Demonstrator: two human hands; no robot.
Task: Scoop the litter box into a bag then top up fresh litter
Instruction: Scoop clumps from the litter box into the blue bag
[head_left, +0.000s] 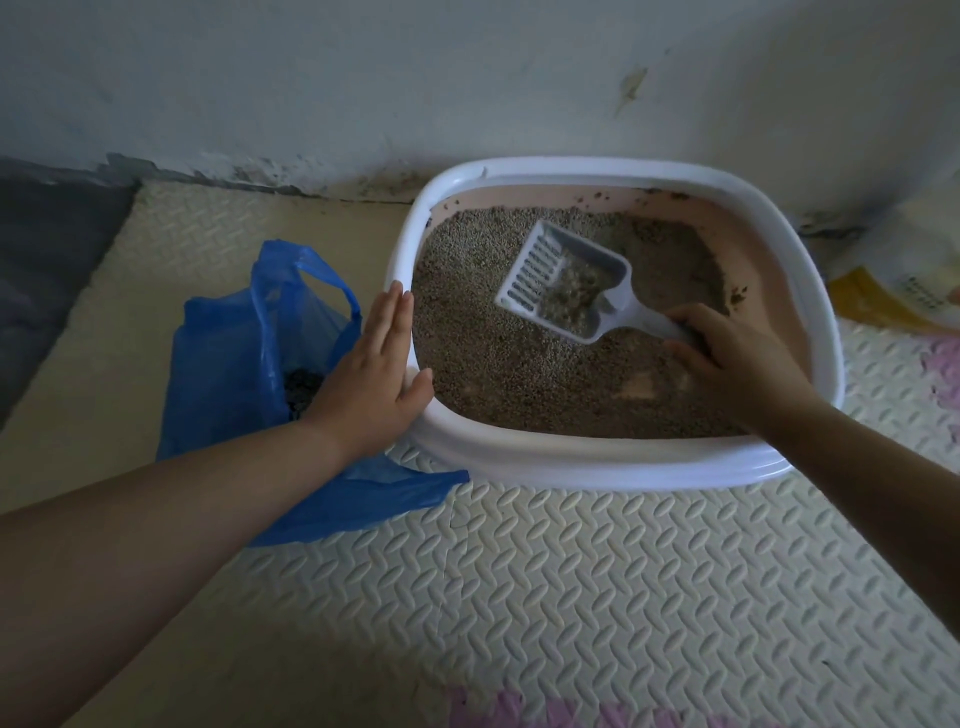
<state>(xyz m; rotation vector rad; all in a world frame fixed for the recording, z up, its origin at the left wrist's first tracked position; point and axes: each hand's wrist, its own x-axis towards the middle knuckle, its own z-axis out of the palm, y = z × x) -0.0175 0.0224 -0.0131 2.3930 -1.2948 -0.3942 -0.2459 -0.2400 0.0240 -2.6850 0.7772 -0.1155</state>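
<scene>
The white-rimmed litter box (613, 467) fills the upper right of centre, its far edge near the stained wall (467, 78) and its near edge facing a broad stretch of cream foam mat (571, 597) across the lower frame. The right hand (727, 358) reaches in over the box's near right rim and clenches the handle of the white slotted scoop (566, 280), which lies over the middle of the grey litter (498, 364) with a clumped load in its pan; whether it touches the litter cannot be told. The left hand (374, 374) is flat with straight fingers, pressed against the outside of the box's left rim and holding nothing. Just beside that rim, at centre left, the blue plastic bag (228, 364) stands open with dark waste at its bottom; the left forearm crosses over its near side, partly covering the mouth. Between scoop and bag stand only the box's left rim and the left hand. At the right edge a yellow-and-white sack (893, 280) sits close to the box's far right corner. A dark grey mat (47, 260) lies at upper left, and a pink tile (519, 712) shows at the bottom edge.
</scene>
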